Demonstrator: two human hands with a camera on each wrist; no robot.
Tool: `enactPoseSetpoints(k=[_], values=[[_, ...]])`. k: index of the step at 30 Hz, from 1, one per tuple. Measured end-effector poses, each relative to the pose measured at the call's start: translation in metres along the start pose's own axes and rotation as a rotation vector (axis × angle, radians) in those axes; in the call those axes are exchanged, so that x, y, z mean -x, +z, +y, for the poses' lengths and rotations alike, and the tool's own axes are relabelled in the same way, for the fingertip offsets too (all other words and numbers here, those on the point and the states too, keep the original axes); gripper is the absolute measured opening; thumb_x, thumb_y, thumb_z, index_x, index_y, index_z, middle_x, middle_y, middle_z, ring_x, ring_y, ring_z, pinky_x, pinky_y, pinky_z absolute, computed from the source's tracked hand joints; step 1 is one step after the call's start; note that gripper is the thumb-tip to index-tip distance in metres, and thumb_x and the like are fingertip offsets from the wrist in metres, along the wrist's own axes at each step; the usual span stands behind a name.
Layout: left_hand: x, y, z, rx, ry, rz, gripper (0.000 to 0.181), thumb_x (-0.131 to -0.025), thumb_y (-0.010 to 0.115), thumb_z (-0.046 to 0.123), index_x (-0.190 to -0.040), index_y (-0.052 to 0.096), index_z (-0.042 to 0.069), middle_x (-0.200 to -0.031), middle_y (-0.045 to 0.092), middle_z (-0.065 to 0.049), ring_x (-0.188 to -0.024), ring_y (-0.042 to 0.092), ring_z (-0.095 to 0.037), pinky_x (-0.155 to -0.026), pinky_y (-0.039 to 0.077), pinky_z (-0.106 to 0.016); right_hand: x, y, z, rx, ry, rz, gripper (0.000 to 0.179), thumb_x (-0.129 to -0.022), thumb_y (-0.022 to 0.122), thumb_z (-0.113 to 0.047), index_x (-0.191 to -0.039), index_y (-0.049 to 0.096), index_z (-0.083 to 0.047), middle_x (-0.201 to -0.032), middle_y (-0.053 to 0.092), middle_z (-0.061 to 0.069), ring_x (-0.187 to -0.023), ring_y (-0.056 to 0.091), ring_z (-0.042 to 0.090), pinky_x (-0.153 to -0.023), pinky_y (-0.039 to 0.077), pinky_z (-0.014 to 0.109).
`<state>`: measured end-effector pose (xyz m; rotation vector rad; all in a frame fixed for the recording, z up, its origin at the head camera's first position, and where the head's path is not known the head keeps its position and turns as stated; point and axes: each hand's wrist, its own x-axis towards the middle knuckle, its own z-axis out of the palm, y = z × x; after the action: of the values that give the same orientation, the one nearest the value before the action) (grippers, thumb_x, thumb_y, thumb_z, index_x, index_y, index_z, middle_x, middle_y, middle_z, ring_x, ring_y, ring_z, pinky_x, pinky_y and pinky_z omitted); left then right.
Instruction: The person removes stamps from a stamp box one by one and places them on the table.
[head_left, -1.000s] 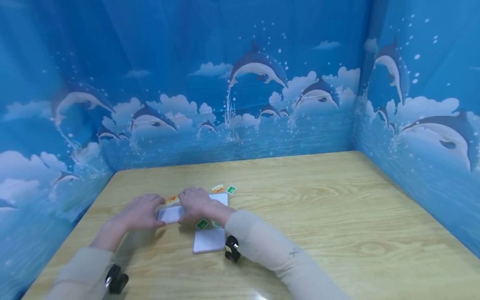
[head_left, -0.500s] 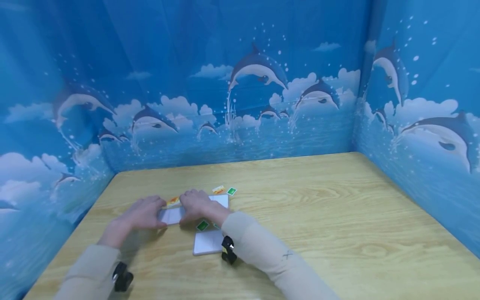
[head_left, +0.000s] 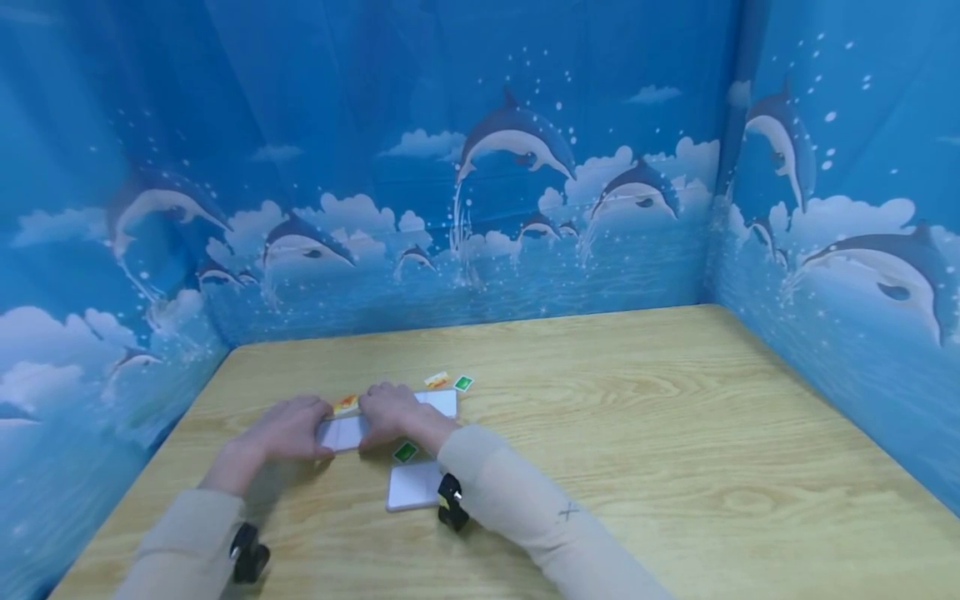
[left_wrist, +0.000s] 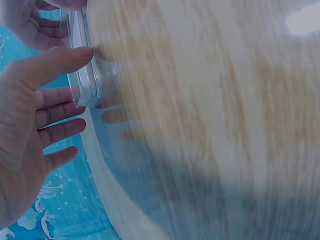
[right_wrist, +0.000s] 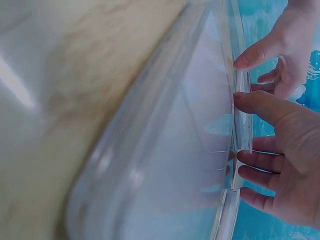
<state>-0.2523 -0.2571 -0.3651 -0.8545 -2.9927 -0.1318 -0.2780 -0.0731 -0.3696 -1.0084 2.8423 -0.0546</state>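
Note:
A flat clear plastic case with a white inside [head_left: 342, 433] lies between my two hands on the left part of the table. My left hand [head_left: 292, 429] grips its left end, thumb on the near edge and fingers at the far side, as the left wrist view shows. My right hand [head_left: 392, 412] holds the right end the same way, its thumb [right_wrist: 257, 104] on the near edge. A second white case [head_left: 444, 403] sits just right of my right hand, partly covered by it. A third white case [head_left: 411, 487] is nearer me, partly behind my right sleeve.
An orange-and-white card [head_left: 347, 406] lies beyond the held case. Another orange card [head_left: 437, 381] and a green card [head_left: 463, 383] lie farther back, and a second green card [head_left: 406, 452] in front. Blue dolphin-print curtains [head_left: 480, 208] border the wooden table [head_left: 637, 433].
Both hands keep their grip on the case, which stays nearly in place. My right forearm has shifted slightly left, covering more of the near case and the small green card beside it.

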Motion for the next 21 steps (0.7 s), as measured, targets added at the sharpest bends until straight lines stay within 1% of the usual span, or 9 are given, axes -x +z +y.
enactPoseSetpoints(k=[5, 10, 15, 21], values=[[-0.0015, 0.0017, -0.0003, 0.003, 0.007, -0.003, 0.048, -0.062, 0.077, 0.032, -0.097, 0.062, 0.002, -0.089, 0.060, -0.007, -0.077, 0.055, -0.022, -0.068, 0.047, -0.039, 0.0009, 0.0002, 0.0003, -0.001, 0.013, -0.012, 0.061, -0.074, 0.071, -0.051, -0.123, 0.055, -0.018, -0.107, 0.056, -0.005, -0.094, 0.049, 0.010, -0.079, 0.042, 0.026], [-0.0027, 0.0020, -0.0004, 0.006, 0.007, -0.013, 0.049, -0.062, 0.077, 0.032, -0.097, 0.062, 0.002, -0.088, 0.060, -0.007, -0.077, 0.055, -0.022, -0.069, 0.047, -0.039, 0.0009, 0.0004, 0.0001, 0.015, 0.018, -0.019, 0.062, -0.074, 0.070, -0.052, -0.123, 0.055, -0.018, -0.110, 0.056, -0.005, -0.096, 0.050, 0.010, -0.080, 0.042, 0.026], [-0.0023, 0.0015, 0.0014, 0.019, -0.013, -0.038, 0.051, -0.063, 0.077, 0.032, -0.100, 0.062, 0.000, -0.091, 0.060, -0.008, -0.081, 0.056, -0.024, -0.072, 0.047, -0.042, 0.0005, 0.0010, -0.0011, 0.016, 0.018, -0.030, 0.063, -0.075, 0.070, -0.053, -0.125, 0.055, -0.018, -0.114, 0.055, -0.004, -0.099, 0.049, 0.011, -0.084, 0.042, 0.028], [-0.0022, 0.0000, 0.0026, 0.041, -0.056, -0.082, 0.052, -0.065, 0.077, 0.030, -0.105, 0.061, 0.000, -0.096, 0.060, -0.010, -0.085, 0.057, -0.026, -0.076, 0.047, -0.044, 0.0009, 0.0019, -0.0027, 0.036, 0.016, -0.032, 0.062, -0.074, 0.069, -0.054, -0.123, 0.056, -0.017, -0.113, 0.053, -0.004, -0.099, 0.048, 0.011, -0.083, 0.042, 0.027]])
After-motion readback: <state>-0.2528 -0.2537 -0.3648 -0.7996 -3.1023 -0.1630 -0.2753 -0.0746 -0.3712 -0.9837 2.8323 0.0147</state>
